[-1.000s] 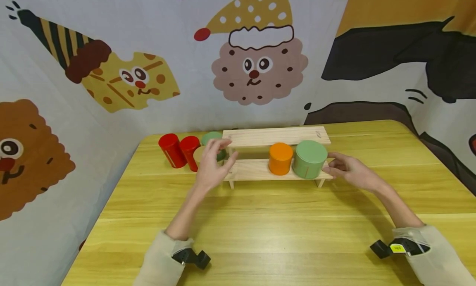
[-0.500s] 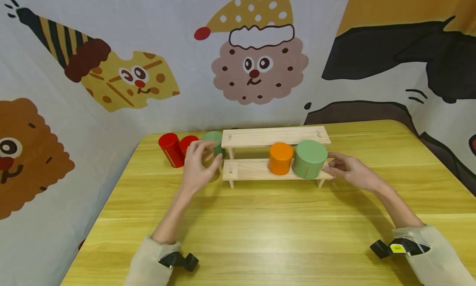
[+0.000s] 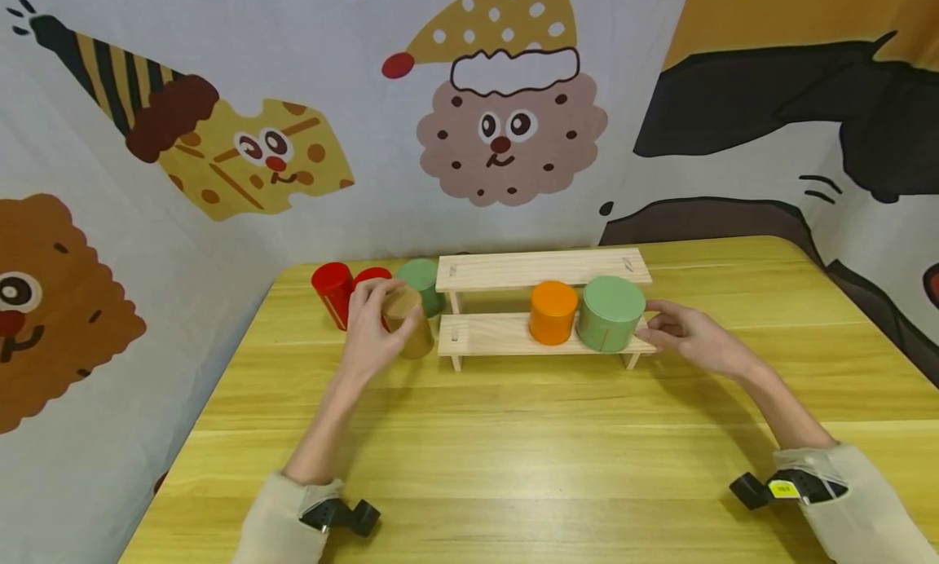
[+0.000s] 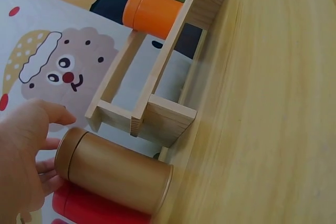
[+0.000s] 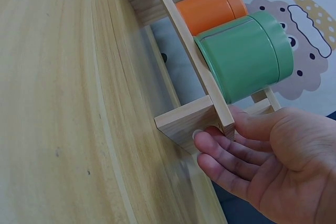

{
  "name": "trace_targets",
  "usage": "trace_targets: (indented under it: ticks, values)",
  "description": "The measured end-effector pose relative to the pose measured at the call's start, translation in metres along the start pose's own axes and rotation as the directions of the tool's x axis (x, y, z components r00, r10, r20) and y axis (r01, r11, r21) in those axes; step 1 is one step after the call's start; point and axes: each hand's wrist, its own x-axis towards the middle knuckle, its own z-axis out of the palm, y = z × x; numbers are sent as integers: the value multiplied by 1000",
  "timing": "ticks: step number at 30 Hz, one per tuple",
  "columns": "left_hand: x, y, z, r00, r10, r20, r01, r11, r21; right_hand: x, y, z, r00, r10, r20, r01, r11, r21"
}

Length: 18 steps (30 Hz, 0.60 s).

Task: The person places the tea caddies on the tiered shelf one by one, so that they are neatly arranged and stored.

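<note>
My left hand is beside a gold canister, its fingers and thumb spread about the lid. In the left wrist view, the thumb tip is just off the lid's edge, with the other fingers behind it. My right hand pinches the right end of the lower board of a two-tier wooden shelf, thumb above and fingers below. On that board stand an orange canister and a wider green canister, side by side near the right end.
Left of the shelf stand a tall red canister, another red canister partly hidden by my left hand, and a green canister. The wooden table meets a cartoon-printed cloth behind.
My left hand has moved left from the shelf's left end to the gold canister, which shows more now. The right hand and the shelf have stayed put.
</note>
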Motion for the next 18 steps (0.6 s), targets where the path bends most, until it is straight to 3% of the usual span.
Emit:
trace_targets:
  ticks: [8,18]
  values:
    - [-3,-3,-1,1000,19,21,-20,999,34,0,1,0,1000,-2,-2,2,1000,-5]
    - [-1,-4,-8,995,-32,96,26,998,64,1,1,-1,1000,-3,-1,3,1000,-14]
